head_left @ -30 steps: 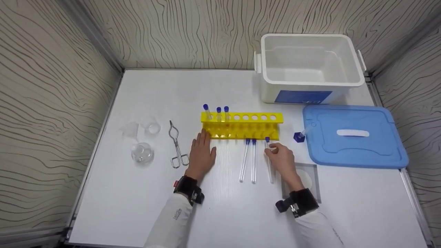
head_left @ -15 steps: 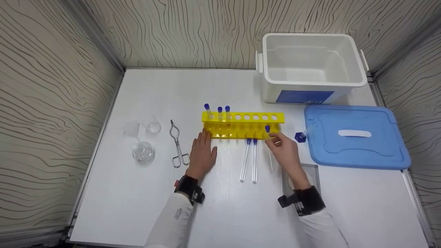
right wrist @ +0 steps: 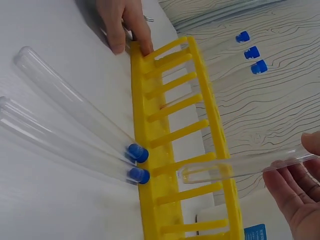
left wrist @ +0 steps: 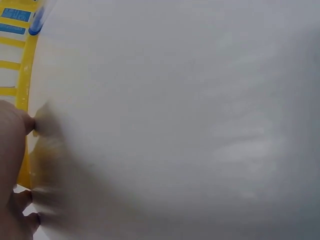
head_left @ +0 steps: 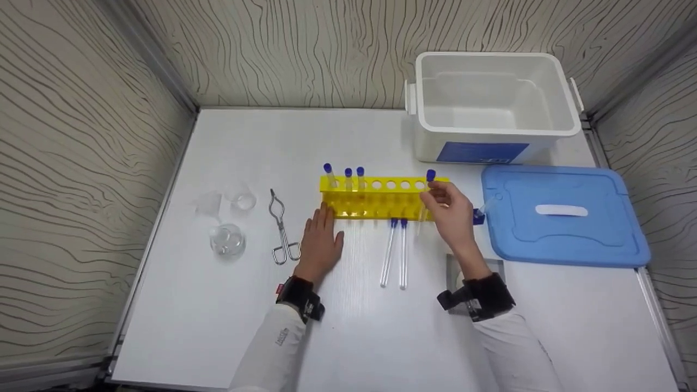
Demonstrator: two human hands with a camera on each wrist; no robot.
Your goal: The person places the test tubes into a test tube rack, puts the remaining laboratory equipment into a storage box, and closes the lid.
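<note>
My right hand (head_left: 453, 215) pinches a clear test tube (right wrist: 240, 167) with a blue cap. In the head view it is held over the right end of the yellow test tube rack (head_left: 381, 211). The right wrist view shows the tube's rounded end in front of the rack's bars, with fingertips round its other part. My left hand (head_left: 320, 242) rests with extended fingers against the rack's left end. Three blue-capped tubes (head_left: 348, 179) stand in the leftmost holes, one tilted. Two more capped test tubes (head_left: 403, 256) lie on the table in front, caps toward the rack.
Metal crucible tongs (head_left: 280, 228) lie left of my left hand. Farther left are a glass flask (head_left: 227, 241) and other clear vessels. A white bin (head_left: 479, 148), its blue lid (head_left: 566, 234), a blue-based cylinder (head_left: 479, 218) and a grey gauze square (head_left: 495, 267) are at right.
My right hand has lifted the test tube from the table and carried it forward to the rack's right end. The left hand stays in place.
</note>
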